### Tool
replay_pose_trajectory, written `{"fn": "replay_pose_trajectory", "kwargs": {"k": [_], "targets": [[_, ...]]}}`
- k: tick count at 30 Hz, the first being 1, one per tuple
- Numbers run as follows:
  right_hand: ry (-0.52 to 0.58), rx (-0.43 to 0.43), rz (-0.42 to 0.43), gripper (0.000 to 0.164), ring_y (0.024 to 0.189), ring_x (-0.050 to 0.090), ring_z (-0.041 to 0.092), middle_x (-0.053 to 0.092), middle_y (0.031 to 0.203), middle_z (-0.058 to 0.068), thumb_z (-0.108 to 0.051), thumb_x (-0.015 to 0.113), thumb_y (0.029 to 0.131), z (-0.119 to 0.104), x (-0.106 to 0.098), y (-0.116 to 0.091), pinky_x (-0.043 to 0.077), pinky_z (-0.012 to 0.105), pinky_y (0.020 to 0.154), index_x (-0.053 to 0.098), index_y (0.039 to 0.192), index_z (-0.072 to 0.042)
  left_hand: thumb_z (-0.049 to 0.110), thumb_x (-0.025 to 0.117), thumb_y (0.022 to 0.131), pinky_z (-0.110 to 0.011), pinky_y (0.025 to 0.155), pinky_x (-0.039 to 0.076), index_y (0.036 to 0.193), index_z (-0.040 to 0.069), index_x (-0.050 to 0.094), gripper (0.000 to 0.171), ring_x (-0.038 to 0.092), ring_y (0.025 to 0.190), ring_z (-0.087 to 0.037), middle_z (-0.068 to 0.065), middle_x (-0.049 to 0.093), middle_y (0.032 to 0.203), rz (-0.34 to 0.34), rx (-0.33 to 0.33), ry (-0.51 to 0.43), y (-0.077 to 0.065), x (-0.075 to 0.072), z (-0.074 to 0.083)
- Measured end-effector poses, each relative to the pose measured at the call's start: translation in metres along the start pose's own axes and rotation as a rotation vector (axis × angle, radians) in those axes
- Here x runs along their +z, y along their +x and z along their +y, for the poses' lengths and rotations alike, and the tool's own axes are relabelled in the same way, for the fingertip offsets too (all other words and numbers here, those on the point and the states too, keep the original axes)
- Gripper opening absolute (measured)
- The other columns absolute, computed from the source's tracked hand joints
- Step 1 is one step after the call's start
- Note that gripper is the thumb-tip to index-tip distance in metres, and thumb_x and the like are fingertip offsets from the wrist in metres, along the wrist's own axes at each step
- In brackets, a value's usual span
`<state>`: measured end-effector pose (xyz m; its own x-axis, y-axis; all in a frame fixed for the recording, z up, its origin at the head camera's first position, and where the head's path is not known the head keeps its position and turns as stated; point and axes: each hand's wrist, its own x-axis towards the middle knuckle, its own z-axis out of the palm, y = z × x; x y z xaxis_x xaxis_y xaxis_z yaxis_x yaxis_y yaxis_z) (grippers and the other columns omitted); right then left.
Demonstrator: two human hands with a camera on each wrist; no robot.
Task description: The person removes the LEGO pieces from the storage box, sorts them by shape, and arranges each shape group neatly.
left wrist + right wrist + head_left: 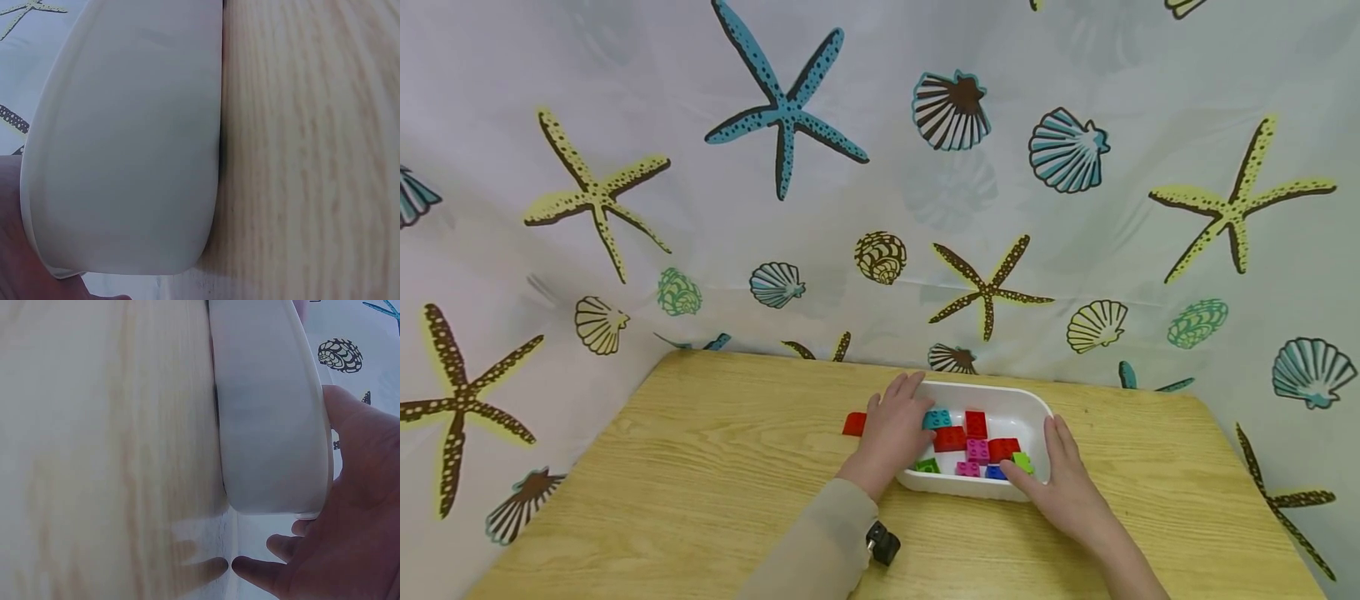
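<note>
1. A table (685, 467) with pale, yellowish wood grain is seen, its far corners rounded; the grain is shown in streaks by both wrist views.
2. The table is closed in at the back and both sides by a whitish cloth (865, 200), on which starfish (786, 108) in blue, yellow and brown and shells (1067, 150) in similar colours and green are printed.
3. A white tray (970, 487) is placed on the table, right of its middle and near the far edge; it is oblong, with rounded corners, smooth walls and a slim rim.
4. Inside it, studded toy bricks (977, 451) are scattered: red, pink, turquoise, blue, green and lime ones are made out, with some white floor left showing between them.
5. A red piece (854, 423) is seen outside the tray, just beside the left hand (892, 429), by which it is partly covered.
6. The left hand is laid over the tray's left end, the fingers loosely stretched and the thumb spread apart over the inside.
7. The right end is spanned widely by the right hand (1067, 483): the rim is touched by the thumb, and the fingers are extended outside the wall. How firmly the tray is held cannot be told.
8. The left forearm is covered by a beige sleeve (816, 542).
</note>
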<state>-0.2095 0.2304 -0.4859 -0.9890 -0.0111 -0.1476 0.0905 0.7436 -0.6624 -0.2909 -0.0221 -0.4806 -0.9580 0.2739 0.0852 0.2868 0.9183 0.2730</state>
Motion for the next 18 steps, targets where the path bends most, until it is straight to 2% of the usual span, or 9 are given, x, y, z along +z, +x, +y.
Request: {"fn": "replay_pose_trajectory", "kwargs": {"k": [11,18], "targets": [[-0.013,-0.006,0.002,0.121,0.162,0.013,0.06,-0.008,0.181,0.027,-0.068,0.068,0.101,0.001,0.0016,0.0003,0.032,0.078,0.117,-0.002,0.175,-0.001,0.034,0.086,0.099,-0.07,0.126,0.03,0.143,0.022,0.077,0.047,0.033,0.16,-0.036,-0.007,0.037,0.177,-0.009,-0.025,0.044,0.0039,0.001,0.0009],[-0.017,-0.001,0.004,0.121,0.161,0.013,0.061,-0.007,0.181,0.027,-0.067,0.068,0.101,0.0004,0.0013,0.0004,0.033,0.078,0.116,-0.001,0.175,-0.001,0.033,0.088,0.098,-0.072,0.125,0.032,0.135,0.024,0.081,0.039,0.039,0.156,-0.037,-0.007,0.04,0.174,0.015,-0.033,0.05,0.0044,0.0038,0.0001]]}}
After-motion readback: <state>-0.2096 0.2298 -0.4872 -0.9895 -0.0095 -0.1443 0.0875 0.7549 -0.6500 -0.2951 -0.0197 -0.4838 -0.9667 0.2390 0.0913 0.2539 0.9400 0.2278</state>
